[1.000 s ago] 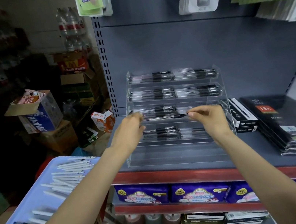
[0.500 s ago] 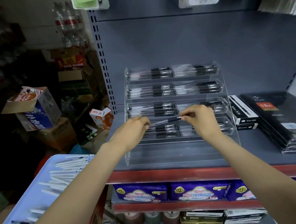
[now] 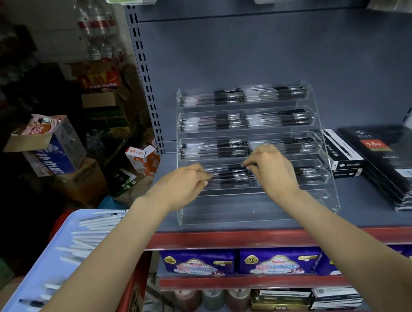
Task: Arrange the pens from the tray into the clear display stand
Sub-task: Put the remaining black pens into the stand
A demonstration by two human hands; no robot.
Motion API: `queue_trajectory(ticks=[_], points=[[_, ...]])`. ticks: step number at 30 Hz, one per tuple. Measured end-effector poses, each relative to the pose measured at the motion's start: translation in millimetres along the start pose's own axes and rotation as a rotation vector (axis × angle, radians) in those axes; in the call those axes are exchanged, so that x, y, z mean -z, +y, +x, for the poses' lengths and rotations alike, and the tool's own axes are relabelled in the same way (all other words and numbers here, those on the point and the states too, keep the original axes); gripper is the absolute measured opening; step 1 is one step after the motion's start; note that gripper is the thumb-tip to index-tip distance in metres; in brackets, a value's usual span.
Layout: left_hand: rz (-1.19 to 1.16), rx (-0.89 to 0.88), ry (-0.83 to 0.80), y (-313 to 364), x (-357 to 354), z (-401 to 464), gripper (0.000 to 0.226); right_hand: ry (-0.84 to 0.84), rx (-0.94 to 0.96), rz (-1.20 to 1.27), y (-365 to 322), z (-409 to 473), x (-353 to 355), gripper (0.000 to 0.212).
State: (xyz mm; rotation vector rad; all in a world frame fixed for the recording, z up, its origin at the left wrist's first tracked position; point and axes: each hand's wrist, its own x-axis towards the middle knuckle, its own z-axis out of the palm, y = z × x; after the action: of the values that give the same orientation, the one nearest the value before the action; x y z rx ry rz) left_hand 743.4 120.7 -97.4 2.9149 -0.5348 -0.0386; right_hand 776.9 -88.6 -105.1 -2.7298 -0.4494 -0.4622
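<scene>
Both arms reach forward, palms down. Left hand (image 3: 182, 186) and right hand (image 3: 272, 167) pinch a pen (image 3: 228, 172) level at its ends, over the stand's (image 3: 257, 201) fourth tier; tray (image 3: 38, 277) at 8 o'clock.

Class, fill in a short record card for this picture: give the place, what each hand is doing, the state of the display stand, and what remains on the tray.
place: shop shelf with red front edge
left hand: pinching one end of a pen
right hand: pinching the pen's other end
pen position: level, at the fourth tier from the top
display stand: clear, upper four tiers hold pens, bottom tier bare
tray: light blue, lower left, white pens lie on it
</scene>
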Motion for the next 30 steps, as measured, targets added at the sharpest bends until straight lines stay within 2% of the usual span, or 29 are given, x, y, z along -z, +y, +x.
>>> queue_trajectory(ticks=[5, 11, 19, 30], points=[[0.023, 0.002, 0.028, 0, -7, -3, 0.038, -0.06, 0.07, -0.038, -2, 0, -9, 0.035], [0.011, 0.042, 0.056, 3, -9, 1, 0.038, -0.045, 0.082, 0.016, 9, -2, -2, 0.031], [-0.043, 0.05, 0.019, -3, -12, 2, 0.037, -0.145, 0.118, -0.025, 3, -1, 1, 0.033], [0.018, 0.08, 0.076, 8, -9, -6, 0.037, -0.136, -0.029, 0.224, -2, -6, 6, 0.023]])
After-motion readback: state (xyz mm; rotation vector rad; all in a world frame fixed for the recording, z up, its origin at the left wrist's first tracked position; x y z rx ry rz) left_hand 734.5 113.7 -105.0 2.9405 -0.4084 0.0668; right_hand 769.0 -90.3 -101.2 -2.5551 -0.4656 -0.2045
